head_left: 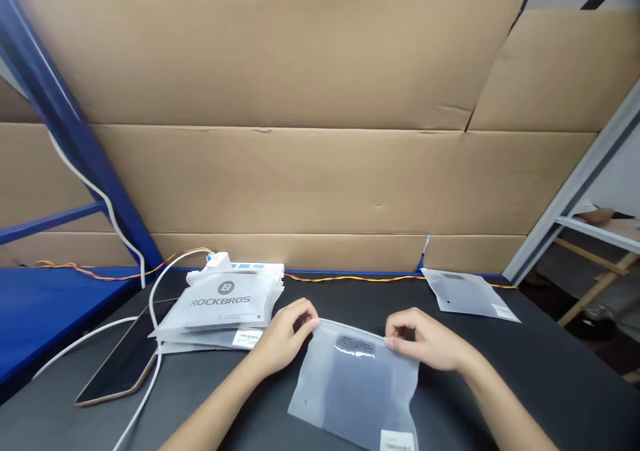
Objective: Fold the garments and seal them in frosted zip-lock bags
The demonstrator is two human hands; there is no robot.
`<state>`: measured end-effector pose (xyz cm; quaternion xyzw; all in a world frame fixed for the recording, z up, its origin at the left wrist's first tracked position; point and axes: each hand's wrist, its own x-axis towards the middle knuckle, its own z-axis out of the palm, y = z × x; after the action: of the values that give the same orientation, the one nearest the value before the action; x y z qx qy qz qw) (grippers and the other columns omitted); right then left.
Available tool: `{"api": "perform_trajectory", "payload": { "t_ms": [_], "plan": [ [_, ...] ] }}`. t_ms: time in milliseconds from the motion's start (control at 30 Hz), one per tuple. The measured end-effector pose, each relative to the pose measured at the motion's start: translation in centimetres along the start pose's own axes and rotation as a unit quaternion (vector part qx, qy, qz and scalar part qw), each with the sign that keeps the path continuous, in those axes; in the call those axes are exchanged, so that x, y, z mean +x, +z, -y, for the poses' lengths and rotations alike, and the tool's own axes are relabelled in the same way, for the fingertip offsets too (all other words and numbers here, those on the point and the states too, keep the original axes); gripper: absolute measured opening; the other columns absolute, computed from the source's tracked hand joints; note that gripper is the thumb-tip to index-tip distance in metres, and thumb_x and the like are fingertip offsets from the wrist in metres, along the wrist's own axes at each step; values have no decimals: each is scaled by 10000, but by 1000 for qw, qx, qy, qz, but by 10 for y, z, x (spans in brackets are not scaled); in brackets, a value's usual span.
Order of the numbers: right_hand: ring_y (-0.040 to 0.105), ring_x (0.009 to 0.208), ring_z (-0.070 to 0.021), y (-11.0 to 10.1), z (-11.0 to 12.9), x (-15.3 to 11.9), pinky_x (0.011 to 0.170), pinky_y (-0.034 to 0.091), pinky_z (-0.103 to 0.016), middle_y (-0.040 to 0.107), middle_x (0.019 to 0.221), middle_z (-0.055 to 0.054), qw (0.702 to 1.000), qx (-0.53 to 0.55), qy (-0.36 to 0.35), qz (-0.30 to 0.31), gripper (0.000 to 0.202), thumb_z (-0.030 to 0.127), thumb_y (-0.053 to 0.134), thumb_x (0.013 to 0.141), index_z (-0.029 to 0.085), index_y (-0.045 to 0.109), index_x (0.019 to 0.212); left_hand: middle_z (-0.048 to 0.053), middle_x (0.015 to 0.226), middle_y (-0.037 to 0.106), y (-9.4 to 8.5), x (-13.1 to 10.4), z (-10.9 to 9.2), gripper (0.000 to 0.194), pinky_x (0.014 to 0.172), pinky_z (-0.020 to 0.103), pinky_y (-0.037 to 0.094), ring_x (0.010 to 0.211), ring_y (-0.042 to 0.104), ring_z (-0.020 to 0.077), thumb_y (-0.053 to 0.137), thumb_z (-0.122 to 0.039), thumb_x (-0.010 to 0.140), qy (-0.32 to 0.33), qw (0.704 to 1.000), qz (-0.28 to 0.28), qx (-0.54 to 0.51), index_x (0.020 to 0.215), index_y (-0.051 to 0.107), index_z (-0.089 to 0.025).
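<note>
A translucent frosted bag (pixel 363 391) with a dark flat item inside lies on the black table (pixel 270 394) in front of me. It has a white barcode label at its lower right corner. My left hand (pixel 290 334) pinches the bag's top left corner between thumb and index finger. On the other side, my right hand (pixel 425 337) pinches the top edge near the right corner. The bag's top seam runs between the two hands.
At the left stands a stack of ROCKBROS bags (pixel 225 301) with a white plug on top. A dark tablet (pixel 123 361) and white cable (pixel 154 317) lie beside it. Another bag (pixel 467 293) is at the back right, before a cardboard wall (pixel 310 177).
</note>
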<state>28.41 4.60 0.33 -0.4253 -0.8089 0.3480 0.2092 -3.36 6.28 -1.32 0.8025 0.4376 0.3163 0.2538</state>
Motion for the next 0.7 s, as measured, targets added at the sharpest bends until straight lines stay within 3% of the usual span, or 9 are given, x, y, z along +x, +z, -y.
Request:
{"api": "perform_trajectory", "payload": {
  "t_ms": [167, 233, 367, 500, 600, 700],
  "plan": [
    [499, 652, -143, -20, -13, -15, 634, 405, -253, 558, 654, 25, 997, 62, 36, 34, 243, 336, 625, 866, 188, 606, 673, -22, 803, 526, 8, 0, 4, 231, 686, 261, 420, 737, 525, 162, 415, -348, 1006, -20, 998, -43, -35, 835, 502, -220],
    [531, 686, -153, -19, -13, -17, 663, 428, -257, 597, 710, 16, 994, 94, 44, 33, 199, 367, 623, 879, 195, 648, 781, -35, 785, 503, 13, -2, 6, 226, 662, 247, 407, 704, 499, 152, 379, -370, 1019, -31, 997, -40, -63, 876, 480, -228],
    [593, 816, -184, -7, -2, -10, 748, 466, -283, 671, 882, -18, 992, 125, 17, -11, 246, 410, 530, 946, 221, 680, 995, -49, 748, 464, 24, -5, 7, 234, 627, 239, 380, 651, 448, 143, 316, -390, 1033, -48, 995, -48, -80, 909, 443, -239],
    [612, 856, -187, 8, 10, -4, 779, 472, -285, 690, 935, -23, 993, 111, -10, 45, 253, 341, 499, 956, 227, 717, 1018, -55, 710, 450, 29, -9, 3, 223, 619, 247, 363, 629, 446, 145, 315, -383, 1036, -36, 996, -46, -62, 915, 434, -239],
    [612, 862, -180, 18, 12, -2, 781, 479, -278, 676, 1007, -25, 992, 109, -13, 61, 278, 294, 566, 900, 247, 692, 1144, -52, 719, 480, 32, -11, 0, 208, 637, 250, 374, 637, 474, 144, 326, -357, 1034, -12, 998, -39, -44, 914, 445, -236],
    [594, 849, -176, 34, 11, 0, 744, 468, -261, 651, 1034, -13, 995, 64, -8, 72, 418, 300, 713, 766, 265, 667, 1180, -43, 757, 503, 37, -14, -4, 194, 662, 251, 389, 656, 502, 144, 321, -325, 1033, 11, 999, -26, -21, 928, 458, -236]
  ]
}}
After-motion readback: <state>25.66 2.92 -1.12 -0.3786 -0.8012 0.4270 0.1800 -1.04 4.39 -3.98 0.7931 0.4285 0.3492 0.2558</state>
